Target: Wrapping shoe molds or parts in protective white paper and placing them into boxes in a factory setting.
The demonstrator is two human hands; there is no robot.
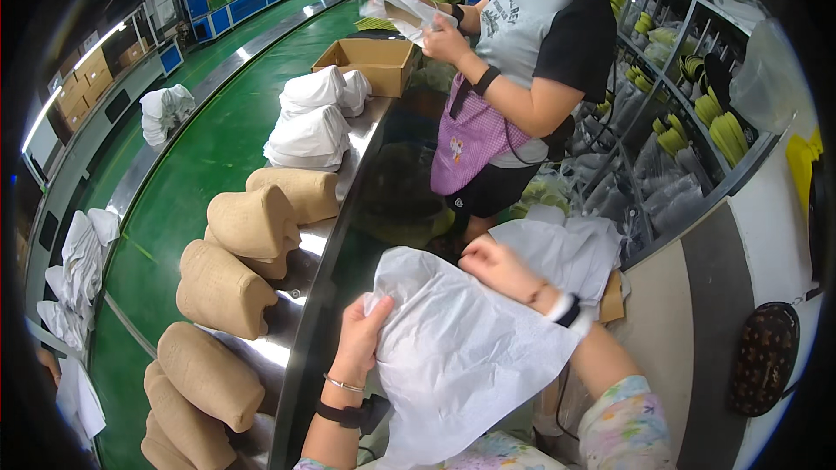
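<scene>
A large sheet of thin white paper [461,348] hangs in front of me, crumpled at its top left. My left hand [364,331] grips its left side, thumb on top. A rounded bulge shows under the paper there; what lies beneath is hidden. By the sheet's far edge is my right hand [501,265], its fingers curled and smeared by motion, so I cannot tell whether they hold anything. To the left, several tan, curved, shell-like pieces [226,287] lie in a row along the bench edge. Behind my right hand rests a stack of white paper [566,252].
A green conveyor belt [148,270] with metal edging [300,296] runs along my left. White wrapped bundles [309,126] and an open cardboard box [370,65] sit farther along. A co-worker [531,61] handles a paper-wrapped piece [409,16]. Shelves [688,61] stand right; a dark patterned pouch [764,357] hangs nearby.
</scene>
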